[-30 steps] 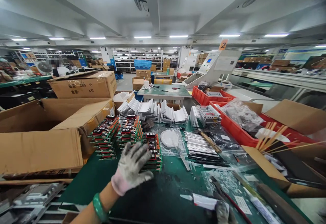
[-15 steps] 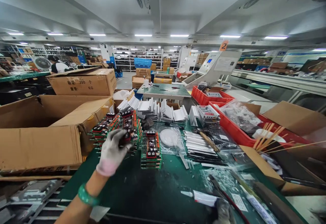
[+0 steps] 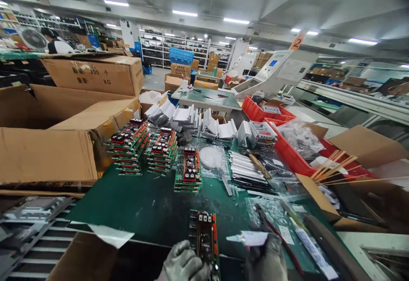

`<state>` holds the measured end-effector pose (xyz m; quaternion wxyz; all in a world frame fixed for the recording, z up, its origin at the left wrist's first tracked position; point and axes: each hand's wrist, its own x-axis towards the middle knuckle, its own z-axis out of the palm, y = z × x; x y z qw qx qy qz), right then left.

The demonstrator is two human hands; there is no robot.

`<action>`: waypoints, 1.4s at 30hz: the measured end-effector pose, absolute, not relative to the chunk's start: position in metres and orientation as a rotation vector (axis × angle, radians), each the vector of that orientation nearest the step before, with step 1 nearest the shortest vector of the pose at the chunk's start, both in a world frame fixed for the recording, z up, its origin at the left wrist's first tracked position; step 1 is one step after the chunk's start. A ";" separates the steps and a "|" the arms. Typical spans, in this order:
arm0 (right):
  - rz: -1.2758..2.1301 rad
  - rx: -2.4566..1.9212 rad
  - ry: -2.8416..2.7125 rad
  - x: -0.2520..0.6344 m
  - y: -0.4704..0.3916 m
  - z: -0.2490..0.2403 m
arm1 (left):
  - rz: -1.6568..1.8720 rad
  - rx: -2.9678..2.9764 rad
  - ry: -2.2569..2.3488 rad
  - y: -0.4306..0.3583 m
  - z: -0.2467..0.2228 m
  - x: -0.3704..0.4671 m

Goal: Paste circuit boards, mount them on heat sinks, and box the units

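Note:
My left hand (image 3: 183, 262), in a grey-white work glove, grips the left side of a circuit board (image 3: 209, 235) at the near table edge. The board carries dark components, white-topped parts along its far end and an orange strip on its right side. In my gloved right hand (image 3: 270, 257) is a white glue tube (image 3: 254, 238), its pointed nozzle turned left toward the board, a short gap away. Beyond them stand a left stack of circuit boards (image 3: 129, 147), a middle stack of circuit boards (image 3: 162, 151) and a right stack of circuit boards (image 3: 188, 170).
White finned heat sinks (image 3: 185, 117) line the table's back. A round white lid (image 3: 211, 157), metal strips (image 3: 246, 170), a hammer (image 3: 259, 165) and red-handled pliers (image 3: 281, 240) lie right of centre. An open carton (image 3: 47, 153) flanks the left, a red bin (image 3: 287, 153) the right.
My left hand has come from the middle stack down to the near edge, bringing a circuit board with it. The right hand still holds the glue tube. The view has tilted down.

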<state>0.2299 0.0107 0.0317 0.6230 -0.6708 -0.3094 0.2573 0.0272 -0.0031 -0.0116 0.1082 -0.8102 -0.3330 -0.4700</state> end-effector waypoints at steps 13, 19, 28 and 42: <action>0.602 -1.453 -0.895 0.198 0.015 0.068 | -1.068 -2.501 -1.182 -0.005 0.000 0.009; 0.452 -1.425 -1.262 0.197 0.023 0.076 | -1.183 -2.476 -1.167 -0.003 0.000 0.009; 0.349 -1.265 -1.540 0.191 0.031 0.076 | -1.252 -2.462 -1.185 -0.003 -0.002 0.013; 0.215 -1.227 -1.356 0.210 0.004 0.044 | -1.226 -2.476 -1.237 -0.005 -0.002 0.014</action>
